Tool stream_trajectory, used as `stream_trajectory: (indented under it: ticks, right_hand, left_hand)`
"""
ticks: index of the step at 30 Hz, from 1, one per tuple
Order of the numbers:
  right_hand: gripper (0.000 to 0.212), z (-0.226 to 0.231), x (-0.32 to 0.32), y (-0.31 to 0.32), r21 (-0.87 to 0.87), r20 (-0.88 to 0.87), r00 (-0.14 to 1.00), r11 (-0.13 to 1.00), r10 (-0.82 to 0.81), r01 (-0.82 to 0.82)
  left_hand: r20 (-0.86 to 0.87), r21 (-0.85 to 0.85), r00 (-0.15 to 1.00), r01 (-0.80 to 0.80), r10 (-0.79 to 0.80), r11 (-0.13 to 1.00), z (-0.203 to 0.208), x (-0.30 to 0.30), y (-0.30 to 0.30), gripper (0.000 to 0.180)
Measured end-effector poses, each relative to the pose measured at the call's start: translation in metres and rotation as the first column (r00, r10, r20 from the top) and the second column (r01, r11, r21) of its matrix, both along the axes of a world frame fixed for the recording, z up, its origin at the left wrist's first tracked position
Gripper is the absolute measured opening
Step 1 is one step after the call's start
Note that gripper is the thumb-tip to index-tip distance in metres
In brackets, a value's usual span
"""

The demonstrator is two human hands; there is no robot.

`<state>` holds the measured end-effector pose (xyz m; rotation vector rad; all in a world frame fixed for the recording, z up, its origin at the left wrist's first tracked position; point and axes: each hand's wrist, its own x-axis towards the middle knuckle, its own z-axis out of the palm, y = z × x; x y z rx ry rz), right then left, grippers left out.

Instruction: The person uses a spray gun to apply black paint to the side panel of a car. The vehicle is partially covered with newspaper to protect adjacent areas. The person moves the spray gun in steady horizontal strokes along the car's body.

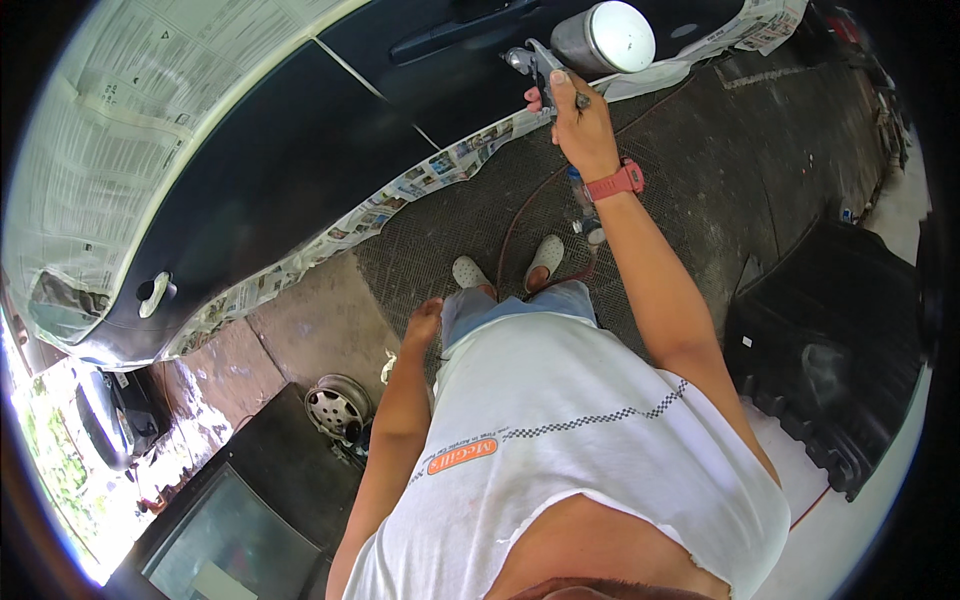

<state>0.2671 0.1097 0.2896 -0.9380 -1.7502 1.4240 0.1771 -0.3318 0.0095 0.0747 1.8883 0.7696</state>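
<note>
Well, spray-gun cup (604, 38), contents hidden

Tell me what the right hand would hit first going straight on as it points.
Probably the dark car panel, with the spray gun in the right hand touching before the hand itself; depth is hard to judge.

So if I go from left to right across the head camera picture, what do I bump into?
Pale door handle → silver wheel → left hand → left clog → right hand gripping the spray gun → big black panel.
</note>
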Motion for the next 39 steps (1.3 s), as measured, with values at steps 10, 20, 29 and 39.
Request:
stream_trajectory:
  ticks: [10,20,29,39]
  right_hand:
    - [0.049,-0.012,0.010,0.025,-0.010,-0.025,0.999,1.000,-0.030,0.029]
    - [0.049,-0.010,0.010,0.028,0.002,-0.025,0.999,0.999,-0.044,0.044]
    - [0.050,-0.012,0.003,0.017,-0.013,-0.037,0.998,0.998,0.054,-0.055]
    - [0.052,0.011,0.027,0.015,-0.100,-0.028,0.999,0.994,0.045,-0.048]
  left_hand:
    - [-0.045,-0.092,0.988,0.144,-0.149,0.985,0.021,0.003,-0.007,0.048]
    - [-0.025,-0.054,0.999,0.036,-0.037,0.998,0.025,0.013,-0.001,0.053]
    - [-0.064,-0.071,0.993,0.096,-0.101,0.993,0.024,0.009,0.003,0.054]
    - [-0.075,-0.012,0.996,0.043,-0.044,0.999,-0.022,0.006,-0.027,0.048]
